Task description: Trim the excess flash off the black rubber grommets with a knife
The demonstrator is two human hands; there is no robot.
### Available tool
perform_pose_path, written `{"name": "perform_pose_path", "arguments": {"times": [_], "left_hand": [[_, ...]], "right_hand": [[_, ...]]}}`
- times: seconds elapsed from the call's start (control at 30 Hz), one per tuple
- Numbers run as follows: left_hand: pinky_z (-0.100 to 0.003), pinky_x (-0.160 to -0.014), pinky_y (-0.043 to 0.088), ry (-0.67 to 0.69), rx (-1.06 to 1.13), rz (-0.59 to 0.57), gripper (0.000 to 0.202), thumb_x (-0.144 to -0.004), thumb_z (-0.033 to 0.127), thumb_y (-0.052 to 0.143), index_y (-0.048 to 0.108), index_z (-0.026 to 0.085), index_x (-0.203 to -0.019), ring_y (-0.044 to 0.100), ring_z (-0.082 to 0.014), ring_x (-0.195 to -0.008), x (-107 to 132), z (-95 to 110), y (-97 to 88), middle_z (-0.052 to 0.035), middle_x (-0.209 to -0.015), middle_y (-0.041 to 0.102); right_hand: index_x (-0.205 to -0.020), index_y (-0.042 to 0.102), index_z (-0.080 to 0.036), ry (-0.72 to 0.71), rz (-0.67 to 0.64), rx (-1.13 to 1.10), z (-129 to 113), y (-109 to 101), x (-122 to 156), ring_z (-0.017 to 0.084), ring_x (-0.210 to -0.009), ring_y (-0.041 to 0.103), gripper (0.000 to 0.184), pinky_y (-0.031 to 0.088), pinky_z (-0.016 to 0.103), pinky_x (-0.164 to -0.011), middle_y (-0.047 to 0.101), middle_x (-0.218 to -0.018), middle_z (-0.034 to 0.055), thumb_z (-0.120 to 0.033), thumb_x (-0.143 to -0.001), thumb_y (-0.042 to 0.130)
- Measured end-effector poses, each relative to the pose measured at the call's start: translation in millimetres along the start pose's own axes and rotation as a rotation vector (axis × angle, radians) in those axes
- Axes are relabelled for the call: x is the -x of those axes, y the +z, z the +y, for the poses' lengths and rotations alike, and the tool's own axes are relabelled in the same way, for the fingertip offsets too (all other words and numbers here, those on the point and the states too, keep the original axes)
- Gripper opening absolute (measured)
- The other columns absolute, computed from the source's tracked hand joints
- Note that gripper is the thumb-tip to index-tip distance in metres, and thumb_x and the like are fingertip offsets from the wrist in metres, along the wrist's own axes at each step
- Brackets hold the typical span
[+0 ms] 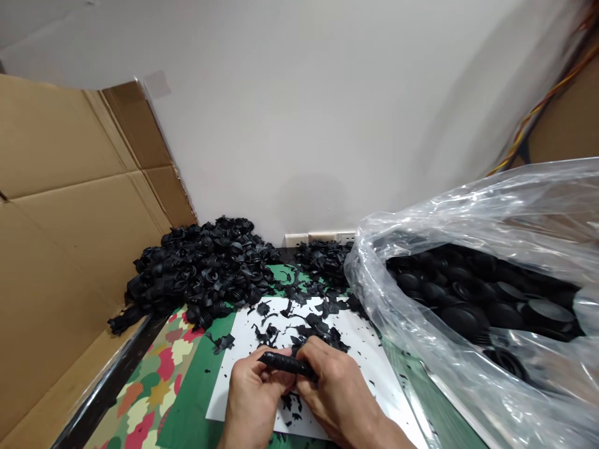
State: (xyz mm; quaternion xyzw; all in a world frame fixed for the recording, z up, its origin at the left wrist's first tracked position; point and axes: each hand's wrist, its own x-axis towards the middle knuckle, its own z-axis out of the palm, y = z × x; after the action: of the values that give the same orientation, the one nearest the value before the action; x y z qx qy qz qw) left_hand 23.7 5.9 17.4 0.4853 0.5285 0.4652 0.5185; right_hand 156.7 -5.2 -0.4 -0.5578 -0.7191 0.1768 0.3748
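A black rubber part (284, 363), seen as a narrow dark bar, is gripped between both hands above the white sheet (224, 399). My left hand (255, 393) is closed around its left end, the thumb along it. My right hand (334, 386) is closed on the right end, with curled fingers partly hiding it. Whether the right hand also holds a small tool cannot be made out. Torn black scraps (318, 327) lie on the sheet just beyond the hands, and smaller crumbs lie beneath them.
A heap of ribbed black rubber parts (201, 268) stands at the left by a cardboard sheet (70, 187). More scraps (325, 259) are piled against the wall below the sockets (297, 239). On the right, a clear plastic bag (374, 249) holds round black rubber parts (463, 318).
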Motion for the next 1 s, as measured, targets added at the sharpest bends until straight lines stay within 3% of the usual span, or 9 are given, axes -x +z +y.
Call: {"name": "perform_pose_path", "arguments": {"times": [0.2, 0.43, 0.53, 0.63, 0.77, 0.9, 1.0], "left_hand": [[-0.020, -0.046, 0.044, -0.021, 0.047, -0.037, 0.015, -0.050, 0.018, 0.080, 0.077, 0.017, -0.064, 0.054, -0.0123, -0.047, -3, -1, 0.5, 0.0013, -0.048, 0.064], [-0.020, -0.046, 0.046, -0.068, 0.089, 0.009, 0.023, -0.055, 0.025, 0.079, 0.076, 0.013, -0.075, 0.059, -0.0123, -0.046, -3, -1, -9.3, -0.0051, -0.058, 0.071], [-0.019, -0.045, 0.046, -0.062, 0.103, 0.027, 0.025, -0.054, 0.026, 0.081, 0.075, 0.012, -0.074, 0.059, -0.0114, -0.045, -2, 0, -12.5, -0.0039, -0.054, 0.069], [-0.018, -0.045, 0.046, -0.053, 0.135, 0.056, 0.028, -0.052, 0.027, 0.082, 0.074, 0.012, -0.074, 0.059, -0.0106, -0.044, 0, 1, -12.4, -0.0033, -0.054, 0.069], [-0.017, -0.044, 0.046, -0.056, 0.162, 0.064, 0.031, -0.049, 0.027, 0.084, 0.074, 0.012, -0.073, 0.058, -0.0093, -0.044, 2, 4, -10.7, -0.0027, -0.056, 0.070], [-0.016, -0.042, 0.045, -0.069, 0.173, 0.059, 0.029, -0.049, 0.029, 0.084, 0.073, 0.012, -0.071, 0.059, -0.0096, -0.043, 2, 4, -11.1, -0.0034, -0.056, 0.069], [-0.017, -0.042, 0.045, -0.084, 0.169, 0.053, 0.030, -0.050, 0.031, 0.083, 0.073, 0.012, -0.071, 0.060, -0.0108, -0.044, 1, 2, -12.5, -0.0036, -0.055, 0.069]], "right_hand": [[-0.058, 0.048, -0.020, 0.038, 0.101, -0.090, -3, 3, 1, 0.015, -0.051, 0.051, 0.012, 0.033, 0.023, -0.049, 0.052, -0.058, 0.0007, -0.009, -0.057, 0.044], [-0.060, 0.051, -0.019, 0.419, 0.147, -0.556, 0, -20, -9, 0.014, -0.052, 0.045, 0.010, 0.035, 0.024, -0.049, 0.048, -0.054, -0.0021, -0.024, -0.068, 0.048], [-0.060, 0.050, -0.019, 0.514, 0.193, -0.717, 6, -25, -12, 0.010, -0.046, 0.034, 0.015, 0.027, 0.023, -0.044, 0.037, -0.050, -0.0060, -0.031, -0.069, 0.052], [-0.059, 0.045, -0.020, 0.582, 0.158, -0.880, 11, -23, -14, 0.008, -0.041, 0.022, 0.021, 0.017, 0.022, -0.040, 0.027, -0.049, -0.0095, -0.037, -0.069, 0.054], [-0.054, 0.044, -0.020, 0.610, 0.115, -0.923, 14, -18, -14, 0.007, -0.040, 0.022, 0.032, 0.017, 0.022, -0.040, 0.030, -0.047, -0.0090, -0.045, -0.070, 0.055], [-0.067, 0.058, -0.016, 0.557, 0.072, -0.858, 12, -18, -13, 0.007, -0.040, 0.023, 0.026, 0.018, 0.022, -0.040, 0.035, -0.049, -0.0083, -0.042, -0.068, 0.060], [-0.070, 0.061, -0.015, 0.505, 0.001, -0.811, 7, -20, -11, 0.008, -0.042, 0.026, 0.023, 0.021, 0.023, -0.042, 0.037, -0.050, -0.0075, -0.038, -0.070, 0.059]]}}
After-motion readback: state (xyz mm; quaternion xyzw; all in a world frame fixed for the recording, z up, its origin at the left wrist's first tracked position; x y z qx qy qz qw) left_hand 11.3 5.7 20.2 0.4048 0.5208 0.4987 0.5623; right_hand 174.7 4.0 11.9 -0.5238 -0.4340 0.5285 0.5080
